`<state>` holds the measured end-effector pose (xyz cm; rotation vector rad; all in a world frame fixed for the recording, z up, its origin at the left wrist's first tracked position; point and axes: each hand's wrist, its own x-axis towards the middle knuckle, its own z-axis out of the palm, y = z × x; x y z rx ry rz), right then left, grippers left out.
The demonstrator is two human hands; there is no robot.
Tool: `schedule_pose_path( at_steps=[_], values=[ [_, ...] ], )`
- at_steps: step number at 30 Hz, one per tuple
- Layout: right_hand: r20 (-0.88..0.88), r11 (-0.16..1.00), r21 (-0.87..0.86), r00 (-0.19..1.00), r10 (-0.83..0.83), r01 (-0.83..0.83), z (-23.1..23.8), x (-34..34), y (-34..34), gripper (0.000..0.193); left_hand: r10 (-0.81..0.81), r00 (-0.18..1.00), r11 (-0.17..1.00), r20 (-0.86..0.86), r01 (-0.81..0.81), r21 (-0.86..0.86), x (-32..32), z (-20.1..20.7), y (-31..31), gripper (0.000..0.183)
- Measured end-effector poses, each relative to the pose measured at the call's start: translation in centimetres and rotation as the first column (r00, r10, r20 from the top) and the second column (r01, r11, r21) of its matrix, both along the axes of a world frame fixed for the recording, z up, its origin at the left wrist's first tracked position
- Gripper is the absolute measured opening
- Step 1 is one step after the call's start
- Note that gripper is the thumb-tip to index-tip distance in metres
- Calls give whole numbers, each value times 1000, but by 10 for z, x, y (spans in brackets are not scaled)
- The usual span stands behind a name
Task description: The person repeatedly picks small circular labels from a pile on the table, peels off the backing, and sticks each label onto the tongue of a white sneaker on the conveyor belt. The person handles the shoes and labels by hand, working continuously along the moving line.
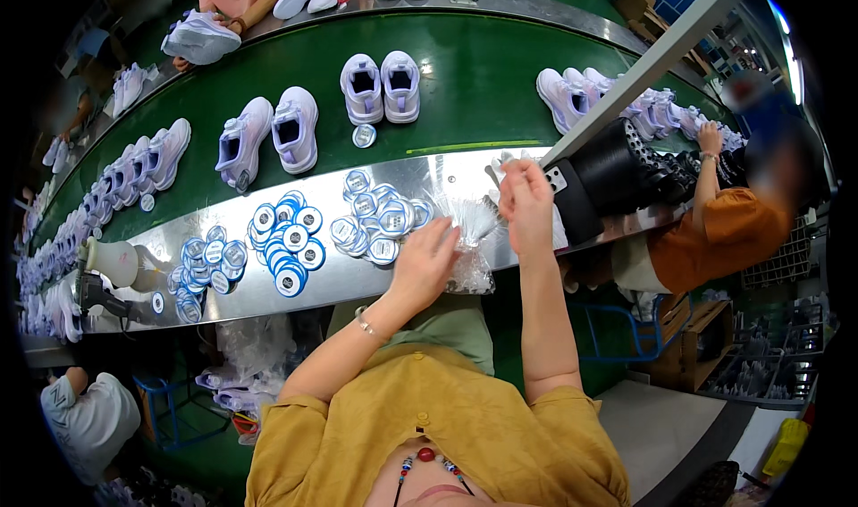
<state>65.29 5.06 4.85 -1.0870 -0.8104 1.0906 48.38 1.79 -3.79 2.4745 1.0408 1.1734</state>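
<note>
My left hand (425, 260) lies at the near edge of the metal ledge with its fingers stretched out, touching the side of a clear plastic bag (469, 226) full of thin, whitish pieces. Raised just right of that bag, my right hand (527, 205) has its thumb and fingers pinched together; whatever they hold, if anything, is too small to make out. Left of my left hand spreads a heap of round blue-and-white tags (384, 218). Behind the right hand, white crumpled material (556, 230) is partly hidden.
More round tags (290, 239) lie in heaps to the left. Pale lilac sneakers (380, 92) stand in pairs on the green belt (483, 87). A grey post (652, 56) and a black machine (594, 172) stand at right. Co-workers (728, 230) sit along the line.
</note>
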Motion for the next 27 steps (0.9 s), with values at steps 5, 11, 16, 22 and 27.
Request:
schedule_pose_path(
  at_steps=[5,11,16,22,27],
  values=[
    [445,962,-163,854,268,-217,-59,-36,-9,11,327,931,945,164,-323,-50,-67,-4,5,24],
    [753,935,-184,568,333,-303,-63,-97,12,23,417,909,886,2,-406,-226,-83,-8,32,32],
    [857,938,-177,422,296,-299,-72,-101,16,21,397,918,888,2,-384,-252,-87,-18,26,34],
    [719,920,-255,579,386,-297,-86,-101,22,14,393,918,870,41,-357,-339,-92,-13,25,36],
    [660,911,-263,629,411,-319,-82,-105,27,14,359,932,873,56,-314,-373,-97,-15,31,33]
  ],
)
